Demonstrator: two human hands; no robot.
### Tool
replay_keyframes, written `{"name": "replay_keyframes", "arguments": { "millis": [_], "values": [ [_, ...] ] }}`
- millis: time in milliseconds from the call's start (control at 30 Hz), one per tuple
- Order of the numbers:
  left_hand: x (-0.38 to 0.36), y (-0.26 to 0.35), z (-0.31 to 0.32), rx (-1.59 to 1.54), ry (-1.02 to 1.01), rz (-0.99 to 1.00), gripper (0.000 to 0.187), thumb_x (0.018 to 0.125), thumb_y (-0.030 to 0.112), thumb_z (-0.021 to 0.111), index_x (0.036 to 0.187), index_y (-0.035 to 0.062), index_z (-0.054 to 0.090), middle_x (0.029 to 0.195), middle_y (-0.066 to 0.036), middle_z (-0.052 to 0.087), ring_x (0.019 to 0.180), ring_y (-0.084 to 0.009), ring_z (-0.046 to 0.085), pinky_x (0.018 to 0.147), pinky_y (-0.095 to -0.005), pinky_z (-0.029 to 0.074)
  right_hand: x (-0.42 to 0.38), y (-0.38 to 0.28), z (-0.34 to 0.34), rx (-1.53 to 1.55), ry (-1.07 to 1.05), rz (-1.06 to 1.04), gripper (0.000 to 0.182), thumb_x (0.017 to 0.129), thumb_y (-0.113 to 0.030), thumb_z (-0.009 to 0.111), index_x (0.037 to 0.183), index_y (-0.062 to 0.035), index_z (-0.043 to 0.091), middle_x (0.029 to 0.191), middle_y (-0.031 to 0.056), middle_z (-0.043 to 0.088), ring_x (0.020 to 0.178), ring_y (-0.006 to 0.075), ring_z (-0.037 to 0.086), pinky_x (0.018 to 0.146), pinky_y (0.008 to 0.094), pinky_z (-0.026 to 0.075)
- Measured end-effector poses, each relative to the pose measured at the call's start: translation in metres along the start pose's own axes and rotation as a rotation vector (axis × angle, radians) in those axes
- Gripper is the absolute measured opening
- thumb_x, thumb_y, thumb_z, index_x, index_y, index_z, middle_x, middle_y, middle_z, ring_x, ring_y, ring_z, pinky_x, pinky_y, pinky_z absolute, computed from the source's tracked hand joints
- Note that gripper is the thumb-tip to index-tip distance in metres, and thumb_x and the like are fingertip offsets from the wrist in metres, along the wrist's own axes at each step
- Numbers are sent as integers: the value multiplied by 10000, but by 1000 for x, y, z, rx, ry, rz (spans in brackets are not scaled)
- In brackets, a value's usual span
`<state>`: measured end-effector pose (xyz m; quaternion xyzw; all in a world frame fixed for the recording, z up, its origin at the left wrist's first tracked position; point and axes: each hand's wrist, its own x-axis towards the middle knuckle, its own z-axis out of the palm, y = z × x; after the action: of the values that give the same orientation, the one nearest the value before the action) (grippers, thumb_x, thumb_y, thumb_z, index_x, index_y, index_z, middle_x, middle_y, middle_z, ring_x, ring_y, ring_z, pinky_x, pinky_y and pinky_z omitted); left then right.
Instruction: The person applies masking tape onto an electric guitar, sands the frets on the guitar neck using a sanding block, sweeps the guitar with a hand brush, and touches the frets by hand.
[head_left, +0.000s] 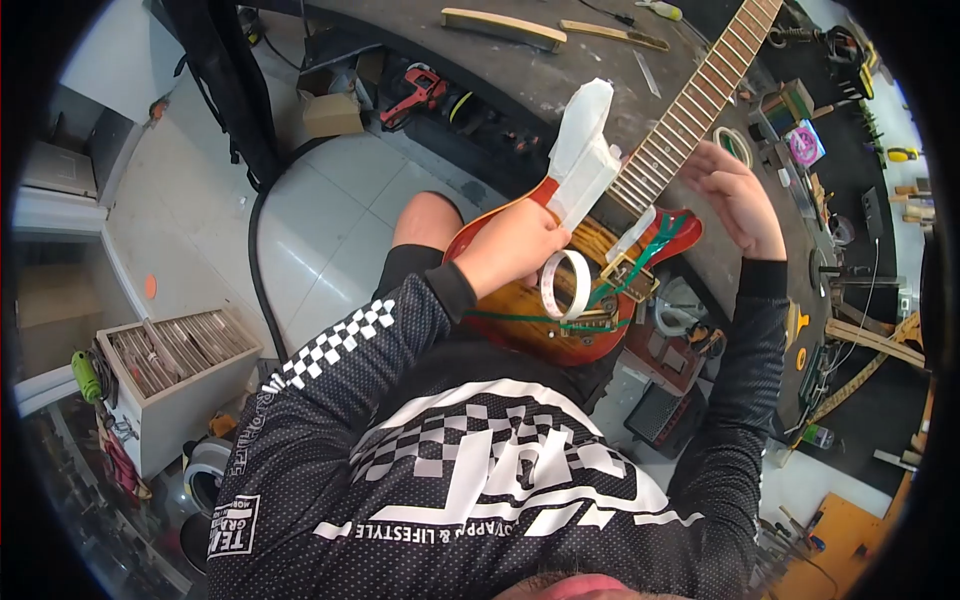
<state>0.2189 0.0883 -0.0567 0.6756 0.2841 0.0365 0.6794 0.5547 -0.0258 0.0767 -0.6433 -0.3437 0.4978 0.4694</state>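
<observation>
An electric guitar with a sunburst body (515, 300) rests tilted across my lap, its fretted neck (690, 105) running to the upper right. White masking tape (585, 185) covers part of the body beside the neck. Green tape (660, 240) crosses the right horn and the pickup. My left hand (515, 245) is closed at the body's edge, with a roll of white masking tape (567, 287) at its fingers. Beside the neck is my right hand (735, 195), fingers loosely bent and apart, holding nothing visible. Its fingertips are partly hidden near the fretboard.
On the dark workbench (520, 70) lie a curved wooden piece (505, 28) and a thin wooden strip (615, 36). A red power tool (413, 97) is on the shelf below. A box of papery sheets (180, 350) stands at left. Tools crowd the right side.
</observation>
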Motion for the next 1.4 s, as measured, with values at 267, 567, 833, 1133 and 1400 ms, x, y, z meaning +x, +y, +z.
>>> {"name": "replay_keyframes", "arguments": {
  "millis": [267, 567, 833, 1133, 1400],
  "values": [
    [-5, 8, 1, -37, -3, -108, 397, 1141, 249, 655, 953, -77, 782, 746, -93, 761, 578, -158, 716, 573, -313, 555, 41, -6, 29, -79, -386, 71, 532, 996, 79, 706, 1526, 30, 703, 1492, 144, 763, 1400, 254, 711, 1254, 423, 525],
    [-10, 11, 1, 28, 46, -101, 414, 1168, 261, 669, 958, -79, 777, 731, -75, 735, 611, -133, 688, 602, -321, 550, 53, 4, 32, -443, -364, -216, 270, 1083, -23, 703, 1340, -19, 788, 1319, 99, 790, 1245, 227, 752, 1117, 387, 591],
    [-23, 16, -1, 111, 47, -24, 408, 1155, 270, 678, 947, -66, 780, 673, -102, 711, 595, -156, 676, 599, -353, 535, 31, -17, 51, -559, -348, -276, 255, 1048, -30, 765, 1295, -26, 826, 1243, 107, 828, 1174, 246, 783, 1041, 385, 615],
    [-54, 15, 1, 114, 87, 51, 427, 1157, 304, 670, 957, -53, 796, 662, -103, 701, 583, -181, 667, 594, -372, 520, -8, -43, 82, -675, -269, -198, 354, 985, -14, 837, 1336, -60, 843, 1271, 103, 850, 1163, 232, 803, 1027, 373, 632],
    [-70, 16, 2, 89, 106, 69, 427, 1159, 309, 669, 962, -46, 802, 665, -94, 699, 588, -192, 666, 603, -372, 520, -31, -50, 100, -688, -172, -146, 411, 974, 20, 832, 1377, -65, 831, 1311, 93, 848, 1154, 213, 807, 1033, 368, 637]
  ]
}}
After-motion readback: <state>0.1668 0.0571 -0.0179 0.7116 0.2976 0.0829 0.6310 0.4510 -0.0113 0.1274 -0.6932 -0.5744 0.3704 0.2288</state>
